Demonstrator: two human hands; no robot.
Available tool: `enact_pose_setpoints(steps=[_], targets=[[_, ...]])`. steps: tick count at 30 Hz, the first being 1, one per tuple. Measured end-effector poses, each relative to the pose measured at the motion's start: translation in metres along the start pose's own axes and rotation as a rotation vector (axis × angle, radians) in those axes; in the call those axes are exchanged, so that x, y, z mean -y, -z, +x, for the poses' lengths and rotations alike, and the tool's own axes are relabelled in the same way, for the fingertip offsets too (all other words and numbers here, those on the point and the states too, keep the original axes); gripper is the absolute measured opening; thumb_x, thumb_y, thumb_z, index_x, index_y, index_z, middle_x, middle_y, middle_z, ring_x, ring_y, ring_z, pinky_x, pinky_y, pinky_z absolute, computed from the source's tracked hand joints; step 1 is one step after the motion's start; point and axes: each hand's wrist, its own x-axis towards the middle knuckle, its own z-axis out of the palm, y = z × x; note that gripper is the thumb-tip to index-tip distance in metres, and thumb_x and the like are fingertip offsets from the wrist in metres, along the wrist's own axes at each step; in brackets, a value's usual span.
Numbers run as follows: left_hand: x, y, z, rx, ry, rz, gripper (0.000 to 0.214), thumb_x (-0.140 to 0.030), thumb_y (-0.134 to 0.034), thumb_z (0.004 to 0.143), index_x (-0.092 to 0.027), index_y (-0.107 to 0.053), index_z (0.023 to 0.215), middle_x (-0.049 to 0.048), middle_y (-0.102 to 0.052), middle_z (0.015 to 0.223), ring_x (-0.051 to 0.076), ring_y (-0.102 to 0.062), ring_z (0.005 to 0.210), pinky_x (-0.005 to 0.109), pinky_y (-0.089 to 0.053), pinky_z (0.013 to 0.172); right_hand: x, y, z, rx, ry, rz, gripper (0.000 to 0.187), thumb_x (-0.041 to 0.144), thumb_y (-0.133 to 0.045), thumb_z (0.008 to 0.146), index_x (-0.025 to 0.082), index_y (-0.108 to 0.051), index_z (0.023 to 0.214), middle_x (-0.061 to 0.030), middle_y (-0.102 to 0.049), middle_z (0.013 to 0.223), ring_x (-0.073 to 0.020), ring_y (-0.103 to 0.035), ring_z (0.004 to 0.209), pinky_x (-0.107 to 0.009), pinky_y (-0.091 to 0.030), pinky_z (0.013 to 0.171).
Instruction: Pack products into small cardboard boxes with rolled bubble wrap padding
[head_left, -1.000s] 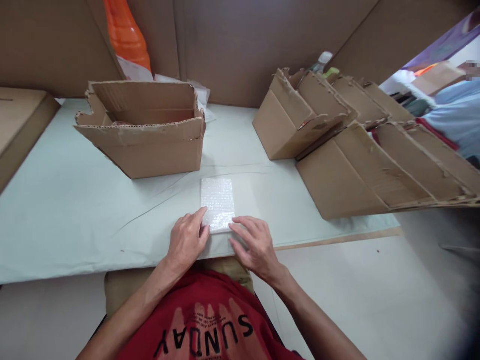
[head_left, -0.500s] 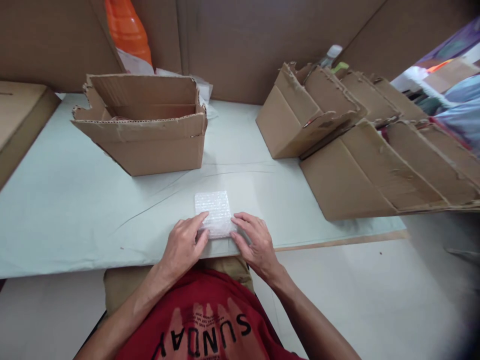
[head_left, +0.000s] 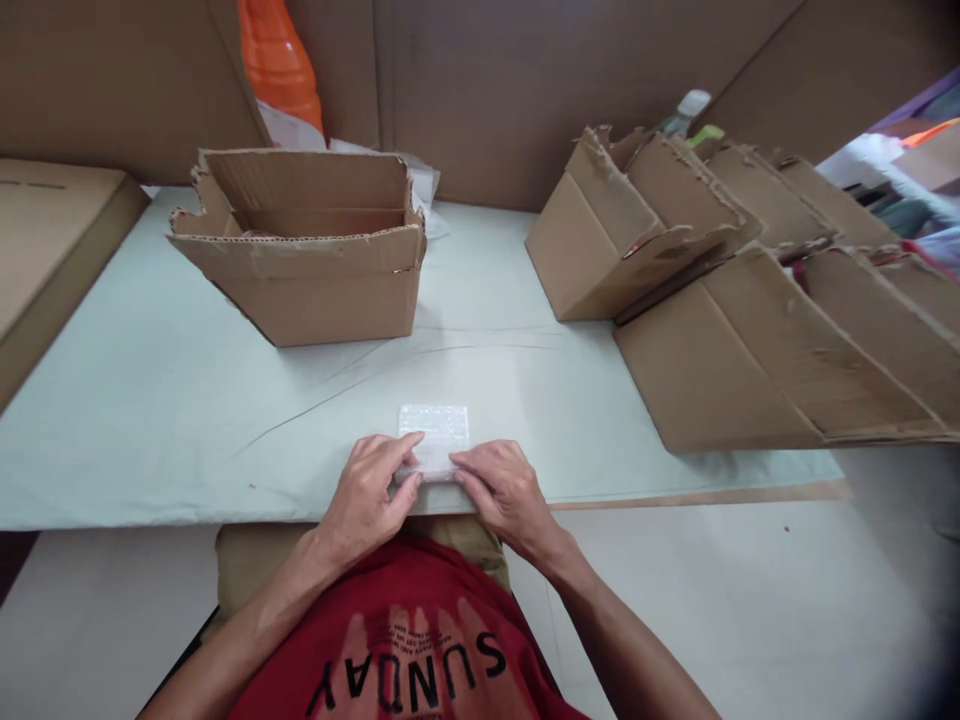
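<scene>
A small square of clear bubble wrap [head_left: 435,430] lies near the front edge of the table. My left hand [head_left: 375,485] grips its left side, with the thumb at the near edge and the index finger on top. On the opposite side, my right hand [head_left: 502,487] pinches the near right corner between thumb and fingers. The near edge looks a little raised. Whether anything is inside the wrap I cannot tell.
An open cardboard box [head_left: 337,290] stands beyond my hands on the pale green table cover [head_left: 187,400]. Several open boxes [head_left: 720,350] stand to the right. A large flat carton [head_left: 60,240] sits at far left, and an orange bottle [head_left: 281,65] at the back.
The bubble wrap now looks shorter from front to back. My right fingers have moved inward onto its near right corner. The view has shifted slightly left.
</scene>
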Motion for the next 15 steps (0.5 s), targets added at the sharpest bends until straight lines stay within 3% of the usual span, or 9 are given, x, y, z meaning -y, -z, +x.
enact_pose_setpoints(steps=[3,8,15], targets=[[0.003,-0.001,0.004,-0.045,0.044,0.011,0.036,-0.018,-0.056,0.094,-0.018,-0.056,0.131,0.0028,-0.072,0.089,0.019,-0.064,0.085,0.034,-0.050,0.083,0.002,0.000,-0.002,-0.032,-0.083,0.078,0.020,0.025,-0.055,0.100,0.022,-0.070,0.113,-0.0047,-0.078,0.094,-0.0192,-0.070,0.083,-0.036,-0.052,0.079],[0.015,-0.012,0.025,-0.098,0.050,0.165,0.031,-0.018,-0.057,0.093,-0.015,-0.061,0.124,0.0051,-0.075,0.091,0.020,-0.066,0.078,0.034,-0.050,0.077,0.001,-0.006,0.002,-0.092,-0.048,-0.087,0.027,0.032,-0.056,0.099,0.020,-0.065,0.121,-0.0099,-0.075,0.109,-0.0246,-0.068,0.098,-0.041,-0.050,0.085],[0.021,-0.015,0.037,-0.039,0.114,0.280,0.028,-0.026,-0.054,0.095,-0.014,-0.064,0.118,0.0120,-0.071,0.101,0.028,-0.064,0.095,0.043,-0.051,0.086,-0.007,-0.006,0.021,0.075,-0.157,-0.270,0.037,0.026,-0.058,0.093,0.014,-0.062,0.128,-0.0174,-0.063,0.134,-0.0330,-0.057,0.119,-0.048,-0.044,0.098]])
